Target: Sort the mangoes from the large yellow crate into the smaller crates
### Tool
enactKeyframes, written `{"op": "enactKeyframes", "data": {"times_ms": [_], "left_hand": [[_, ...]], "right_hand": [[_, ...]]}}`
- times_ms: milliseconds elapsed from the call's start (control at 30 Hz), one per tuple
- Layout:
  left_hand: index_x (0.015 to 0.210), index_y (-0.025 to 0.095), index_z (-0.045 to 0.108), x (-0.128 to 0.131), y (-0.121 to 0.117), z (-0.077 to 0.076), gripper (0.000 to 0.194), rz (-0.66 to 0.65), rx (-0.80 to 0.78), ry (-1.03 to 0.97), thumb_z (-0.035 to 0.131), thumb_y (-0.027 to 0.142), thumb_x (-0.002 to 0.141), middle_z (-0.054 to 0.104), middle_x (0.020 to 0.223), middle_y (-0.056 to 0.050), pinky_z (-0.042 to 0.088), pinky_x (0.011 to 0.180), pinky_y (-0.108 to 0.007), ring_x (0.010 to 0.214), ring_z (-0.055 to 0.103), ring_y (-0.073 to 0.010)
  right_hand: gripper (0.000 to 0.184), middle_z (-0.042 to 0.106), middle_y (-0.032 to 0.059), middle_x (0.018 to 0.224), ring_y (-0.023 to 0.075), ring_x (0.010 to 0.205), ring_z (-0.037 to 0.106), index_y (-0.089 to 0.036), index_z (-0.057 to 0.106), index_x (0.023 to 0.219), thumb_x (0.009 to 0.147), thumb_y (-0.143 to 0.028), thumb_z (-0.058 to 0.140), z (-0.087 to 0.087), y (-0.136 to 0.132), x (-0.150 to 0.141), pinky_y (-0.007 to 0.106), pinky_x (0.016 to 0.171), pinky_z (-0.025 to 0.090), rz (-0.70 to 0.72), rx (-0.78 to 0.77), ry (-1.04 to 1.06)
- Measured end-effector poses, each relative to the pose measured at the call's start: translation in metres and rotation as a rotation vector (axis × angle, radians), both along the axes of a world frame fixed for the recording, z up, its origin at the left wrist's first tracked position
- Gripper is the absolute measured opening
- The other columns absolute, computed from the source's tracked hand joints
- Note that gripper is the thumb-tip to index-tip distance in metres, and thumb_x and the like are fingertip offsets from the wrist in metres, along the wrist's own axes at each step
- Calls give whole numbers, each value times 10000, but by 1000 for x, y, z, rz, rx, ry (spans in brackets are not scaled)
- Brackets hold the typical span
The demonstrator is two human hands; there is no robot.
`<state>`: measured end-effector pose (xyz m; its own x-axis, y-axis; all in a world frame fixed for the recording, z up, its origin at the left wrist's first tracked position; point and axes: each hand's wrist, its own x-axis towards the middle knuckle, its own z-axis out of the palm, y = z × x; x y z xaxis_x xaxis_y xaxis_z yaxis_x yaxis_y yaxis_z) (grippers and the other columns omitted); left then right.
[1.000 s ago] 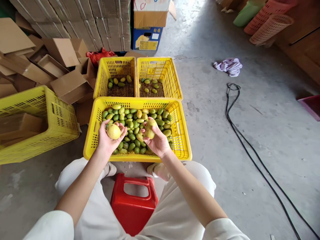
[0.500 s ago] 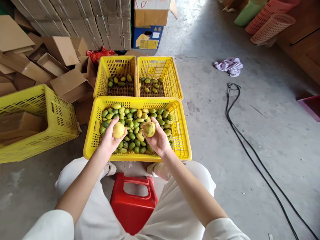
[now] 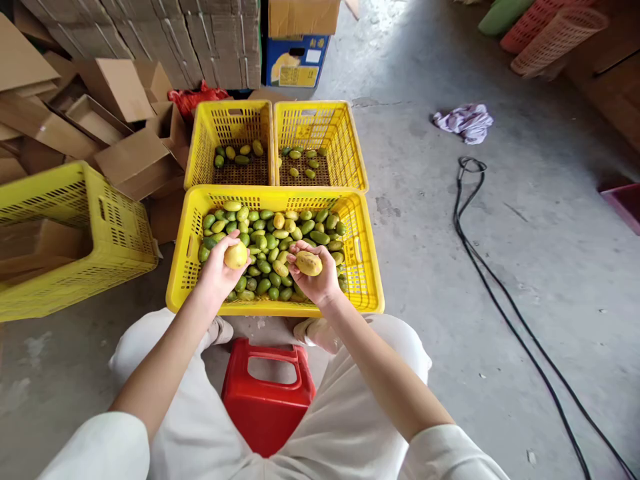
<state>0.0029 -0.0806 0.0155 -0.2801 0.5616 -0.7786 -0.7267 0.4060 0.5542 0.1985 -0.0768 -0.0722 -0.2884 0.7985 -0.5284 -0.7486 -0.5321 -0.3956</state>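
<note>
My left hand is closed around a smooth yellow fruit, mango-like, its rounded end facing up. Level with it, my right hand cradles a brown-spotted yellow oval fruit lying on its side across the fingers. Both hands are above a wide yellow crate, which holds many small oval fruits, green to yellow. Behind it stand two smaller yellow crates: the left one and the right one each have several such fruits on the bottom.
A larger yellow crate with cardboard in it stands at left, before a heap of open cardboard boxes. A red stool is between my legs. On the floor at right lie a black cable and a crumpled cloth.
The spotted fruit has turned in my right hand from end-on to lying sideways, with the fingers opened flatter beneath it. My left hand keeps its fruit, slightly tilted. The view has shifted slightly.
</note>
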Motion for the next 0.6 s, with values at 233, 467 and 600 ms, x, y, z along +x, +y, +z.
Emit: {"op": "enactKeyframes", "data": {"times_ms": [233,467,600], "left_hand": [[861,197,625,6,4,8,145,-25,-21,-34,700,79,896,657,759,-9,544,574,-168,670,693,-137],[874,191,644,1,3,3,122,-59,-37,-59,727,111,837,673,802,-42,523,563,-177,738,704,-165],[842,192,643,2,1,-1,127,-45,-65,1,735,104,831,668,825,-9,542,609,-222,718,640,-135]], "right_hand": [[385,759,-53,838,158,847,789,-277,676,919,732,-207,1006,5,1,-10,246,764,656,-95,-51,-102],[372,849,-38,1001,163,937,818,-315,800,1179,853,-329,978,9,-2,-8,244,774,638,1,21,-94],[221,872,17,1022,189,871,790,-272,772,1088,956,-413,879,6,0,-6,263,691,624,34,-5,-53]]}}
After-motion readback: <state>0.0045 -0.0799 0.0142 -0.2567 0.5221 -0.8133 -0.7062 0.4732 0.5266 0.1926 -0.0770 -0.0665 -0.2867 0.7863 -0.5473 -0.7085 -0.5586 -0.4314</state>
